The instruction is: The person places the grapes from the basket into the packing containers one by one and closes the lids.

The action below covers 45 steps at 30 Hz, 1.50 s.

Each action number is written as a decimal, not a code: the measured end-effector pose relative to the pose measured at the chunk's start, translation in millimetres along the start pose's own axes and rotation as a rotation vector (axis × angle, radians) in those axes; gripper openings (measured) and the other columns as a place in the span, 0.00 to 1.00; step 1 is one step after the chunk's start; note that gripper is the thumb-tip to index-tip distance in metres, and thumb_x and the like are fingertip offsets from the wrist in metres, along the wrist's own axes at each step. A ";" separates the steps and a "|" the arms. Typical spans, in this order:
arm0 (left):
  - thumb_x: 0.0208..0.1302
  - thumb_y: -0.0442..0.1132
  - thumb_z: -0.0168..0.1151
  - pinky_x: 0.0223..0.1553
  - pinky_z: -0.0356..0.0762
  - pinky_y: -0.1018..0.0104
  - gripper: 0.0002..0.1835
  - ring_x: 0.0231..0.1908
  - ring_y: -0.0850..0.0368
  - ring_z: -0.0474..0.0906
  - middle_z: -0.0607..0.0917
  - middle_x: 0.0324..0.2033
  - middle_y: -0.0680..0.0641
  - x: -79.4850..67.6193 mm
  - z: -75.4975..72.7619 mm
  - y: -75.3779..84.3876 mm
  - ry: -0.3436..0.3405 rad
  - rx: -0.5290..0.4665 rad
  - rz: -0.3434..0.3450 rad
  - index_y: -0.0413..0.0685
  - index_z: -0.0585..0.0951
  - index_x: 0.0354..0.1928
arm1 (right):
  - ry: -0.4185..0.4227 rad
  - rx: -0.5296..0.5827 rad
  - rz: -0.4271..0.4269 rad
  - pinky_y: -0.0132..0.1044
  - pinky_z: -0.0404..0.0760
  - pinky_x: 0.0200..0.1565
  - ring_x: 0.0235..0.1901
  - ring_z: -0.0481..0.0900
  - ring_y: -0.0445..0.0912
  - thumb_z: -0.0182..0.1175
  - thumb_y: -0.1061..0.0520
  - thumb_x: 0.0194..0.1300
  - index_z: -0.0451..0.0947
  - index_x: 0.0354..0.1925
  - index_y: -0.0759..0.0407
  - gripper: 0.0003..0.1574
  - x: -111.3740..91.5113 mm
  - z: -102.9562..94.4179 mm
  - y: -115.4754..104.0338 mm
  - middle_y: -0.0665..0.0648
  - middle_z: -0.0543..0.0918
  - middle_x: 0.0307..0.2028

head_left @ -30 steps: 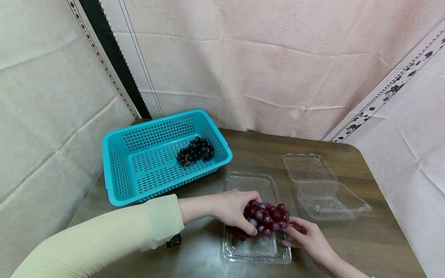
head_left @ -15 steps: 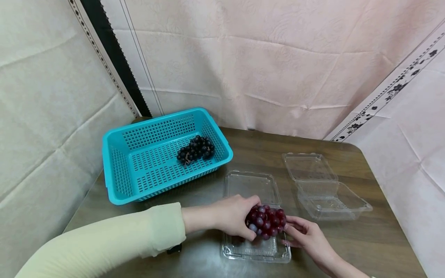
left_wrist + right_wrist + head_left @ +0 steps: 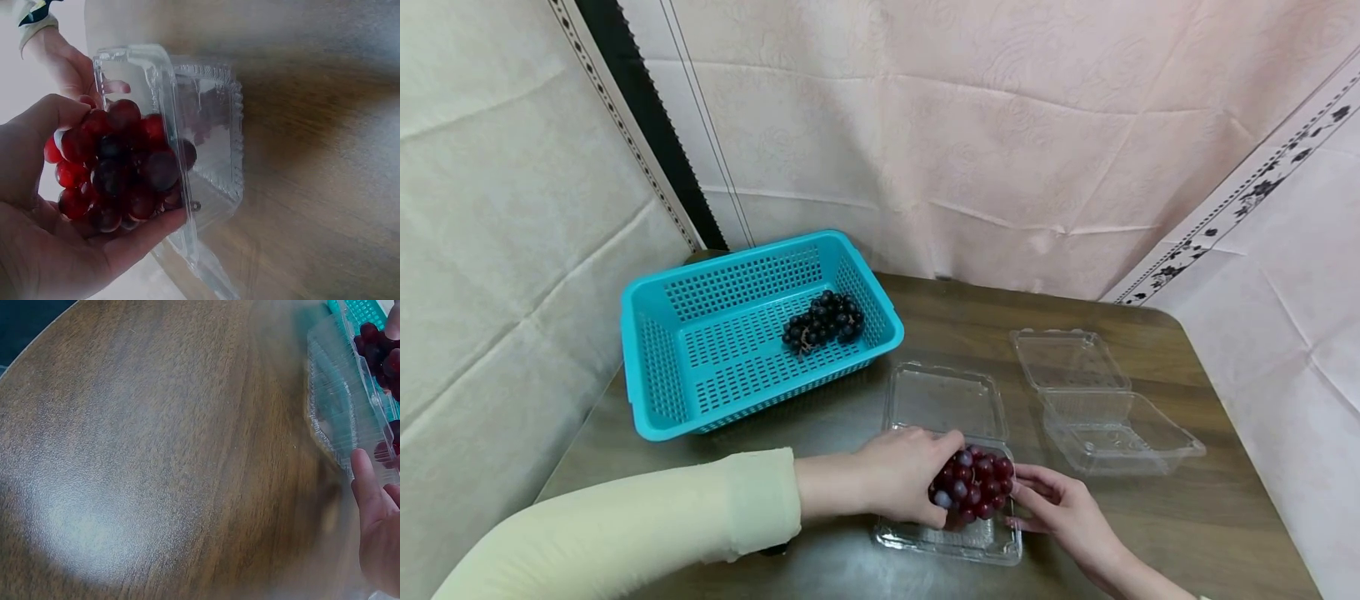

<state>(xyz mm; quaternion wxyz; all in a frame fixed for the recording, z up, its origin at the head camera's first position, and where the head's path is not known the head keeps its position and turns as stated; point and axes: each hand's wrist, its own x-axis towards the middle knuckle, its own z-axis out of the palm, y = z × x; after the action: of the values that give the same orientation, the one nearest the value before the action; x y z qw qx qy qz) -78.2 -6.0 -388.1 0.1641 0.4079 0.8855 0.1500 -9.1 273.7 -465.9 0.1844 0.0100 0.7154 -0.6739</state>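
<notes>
My left hand (image 3: 901, 475) grips a bunch of red grapes (image 3: 973, 483), thumb on one side and fingers on the other. The bunch is at the mouth of a hinged clear plastic box (image 3: 943, 546), whose lid lies back on the far side. In the left wrist view the grapes (image 3: 122, 165) overlap the box's rim (image 3: 170, 94); how deep they sit is hard to tell. At the box's right side, my right hand (image 3: 1067, 512) holds the wall with thumb and fingers. One finger (image 3: 364, 469) lies along the wall in the right wrist view.
A blue perforated basket (image 3: 634, 358) stands at the left, with a bunch of black grapes (image 3: 823, 321) inside. Another clear plastic box (image 3: 1123, 454), lid folded back, is to the right on the wooden table (image 3: 955, 312). Pale cloth hangs behind.
My left hand has moved slightly toward me and lower with the red grapes. The plastic box has shifted a little left, while my right hand stays at its side.
</notes>
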 end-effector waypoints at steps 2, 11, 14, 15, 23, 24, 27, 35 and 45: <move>0.52 0.55 0.83 0.44 0.85 0.65 0.33 0.43 0.61 0.84 0.88 0.41 0.56 -0.2 2.1 0.9 0.008 0.033 0.005 0.58 0.75 0.56 | 0.007 -0.012 0.002 0.47 0.90 0.50 0.53 0.88 0.41 0.58 0.61 0.82 0.68 0.69 0.83 0.29 0.5 0.2 -0.5 0.51 0.90 0.53; 0.56 0.63 0.79 0.39 0.87 0.62 0.36 0.44 0.59 0.84 0.87 0.42 0.53 2.3 14.7 5.0 0.010 0.205 0.008 0.59 0.75 0.61 | 0.020 -0.031 -0.010 0.48 0.90 0.49 0.53 0.88 0.41 0.59 0.62 0.81 0.67 0.68 0.84 0.29 2.3 1.8 -1.1 0.54 0.90 0.53; 0.57 0.64 0.78 0.36 0.86 0.63 0.36 0.43 0.58 0.84 0.88 0.42 0.53 2.6 18.1 5.3 0.021 0.244 0.022 0.59 0.75 0.61 | 0.028 -0.035 0.004 0.48 0.90 0.49 0.53 0.88 0.40 0.59 0.61 0.81 0.67 0.68 0.84 0.30 2.4 2.5 -1.9 0.56 0.90 0.54; 0.58 0.65 0.77 0.35 0.85 0.63 0.36 0.43 0.58 0.83 0.88 0.42 0.53 2.9 19.1 5.0 0.026 0.258 0.025 0.59 0.75 0.61 | 0.031 -0.036 0.012 0.48 0.90 0.49 0.53 0.88 0.40 0.59 0.61 0.81 0.67 0.68 0.84 0.30 2.6 2.8 -2.3 0.57 0.89 0.54; 0.59 0.65 0.77 0.36 0.85 0.64 0.39 0.45 0.58 0.84 0.88 0.46 0.52 6.1 23.0 3.1 0.025 0.326 0.022 0.59 0.73 0.66 | 0.054 -0.043 0.034 0.48 0.90 0.50 0.53 0.88 0.40 0.60 0.61 0.81 0.66 0.69 0.84 0.32 3.7 3.6 -4.0 0.62 0.88 0.56; 0.58 0.65 0.78 0.36 0.85 0.64 0.40 0.45 0.58 0.84 0.88 0.46 0.53 6.3 23.2 2.8 0.021 0.327 0.022 0.59 0.73 0.67 | 0.057 -0.046 0.034 0.48 0.90 0.49 0.53 0.88 0.39 0.60 0.61 0.80 0.66 0.69 0.84 0.32 3.8 3.7 -4.2 0.62 0.88 0.56; 0.56 0.67 0.79 0.38 0.86 0.64 0.42 0.45 0.58 0.84 0.88 0.47 0.53 6.8 24.5 1.5 0.012 0.323 0.020 0.60 0.73 0.68 | 0.064 -0.053 0.033 0.47 0.91 0.49 0.52 0.88 0.39 0.60 0.60 0.80 0.66 0.69 0.84 0.32 3.7 4.0 -4.5 0.61 0.88 0.56; 0.48 0.70 0.82 0.39 0.86 0.64 0.47 0.46 0.59 0.83 0.86 0.47 0.54 5.7 27.2 -1.9 0.006 0.301 0.025 0.61 0.73 0.67 | 0.073 -0.071 0.009 0.46 0.91 0.47 0.52 0.88 0.39 0.60 0.62 0.80 0.66 0.69 0.84 0.31 3.6 4.6 -3.6 0.69 0.85 0.59; 0.48 0.68 0.83 0.53 0.86 0.59 0.49 0.55 0.57 0.84 0.85 0.56 0.53 4.6 19.5 -8.4 -0.029 0.137 0.004 0.61 0.73 0.71 | 0.070 -0.059 -0.002 0.45 0.91 0.47 0.51 0.88 0.39 0.59 0.64 0.80 0.66 0.68 0.84 0.30 4.6 3.1 -2.0 0.68 0.86 0.59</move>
<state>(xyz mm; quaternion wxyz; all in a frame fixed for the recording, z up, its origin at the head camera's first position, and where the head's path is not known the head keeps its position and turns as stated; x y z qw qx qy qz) -78.6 -5.1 -409.7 0.1482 0.4223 0.8904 0.0834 -13.2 269.5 -465.3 0.1585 0.0274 0.7409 -0.6521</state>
